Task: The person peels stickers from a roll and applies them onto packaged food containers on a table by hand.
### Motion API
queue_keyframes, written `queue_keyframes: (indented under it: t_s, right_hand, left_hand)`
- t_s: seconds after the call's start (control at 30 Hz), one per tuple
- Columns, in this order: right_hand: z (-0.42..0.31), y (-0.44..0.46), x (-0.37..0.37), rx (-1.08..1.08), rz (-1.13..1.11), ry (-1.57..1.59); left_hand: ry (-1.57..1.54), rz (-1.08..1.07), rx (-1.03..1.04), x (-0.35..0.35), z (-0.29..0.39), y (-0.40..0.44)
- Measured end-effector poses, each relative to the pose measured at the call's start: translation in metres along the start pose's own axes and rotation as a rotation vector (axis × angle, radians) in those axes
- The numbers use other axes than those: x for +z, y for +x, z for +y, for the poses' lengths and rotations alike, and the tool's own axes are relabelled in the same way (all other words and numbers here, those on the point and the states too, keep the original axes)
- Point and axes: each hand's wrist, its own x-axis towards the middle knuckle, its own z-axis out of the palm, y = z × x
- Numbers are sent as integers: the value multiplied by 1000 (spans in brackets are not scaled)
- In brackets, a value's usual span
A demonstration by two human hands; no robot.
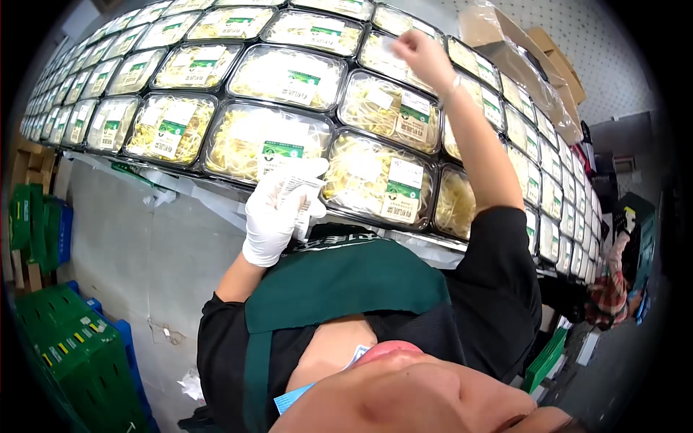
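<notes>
My left hand (267,220), in a white glove, is closed around a strip of printed white labels (296,209) at the near edge of the packs. Close beside it lie a clear-lidded pack of bean sprouts (238,141) and another sprout pack (354,162), both with green-and-white labels. My right hand (427,61) is bare and stretched out over a pack farther back (382,54). Its fingers are curled together, and what they hold, if anything, is too small to make out. I cannot tell whether it touches the lid.
Rows of similar packs in black trays spread far left and right. Green crates (72,353) stand on the floor at lower left. An opened cardboard box (512,50) with plastic lining sits beyond the packs. Another person in a checked sleeve (610,296) is at far right.
</notes>
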Motion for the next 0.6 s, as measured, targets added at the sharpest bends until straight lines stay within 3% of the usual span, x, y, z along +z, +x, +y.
queue_keyframes:
  t_s: [0.03,0.07,0.13,0.2,0.27,0.3,0.33,0.4,0.43,0.47,0.5,0.53,0.6]
  right_hand:
    - [27,22,4,-14,33,-106]
    - [46,34,11,-29,68,-210]
    - [51,42,28,-93,-41,-461]
    - [57,43,36,-159,-53,-593]
    - [51,31,23,-12,5,-733]
    - [48,29,14,92,-99,-666]
    - [46,25,13,92,-99,-663]
    - [30,7,12,128,-163,-56]
    - [-5,-25,10,150,-352,267]
    - [-14,-46,23,-159,-554,524]
    - [-59,-88,2,-197,-771,571]
    - [-64,-111,8,-543,-699,662]
    - [-69,-124,6,-703,-554,727]
  left_hand:
    - [-71,-78,-172,-6,3,-1]
    - [-61,-65,-171,-3,4,-1]
    - [377,-189,154,4,6,1]
    - [406,-216,194,3,-2,2]
    - [-107,-18,-102,22,7,-1]
    - [-222,197,-50,42,9,4]
    - [-219,198,-50,41,5,3]
    - [-167,144,-34,35,-5,4]
    - [-159,196,-28,42,-3,6]
    - [-163,199,-23,39,-9,6]
    - [-230,134,63,33,-21,4]
    - [-293,64,150,29,-27,3]
    - [-283,130,145,41,-21,3]
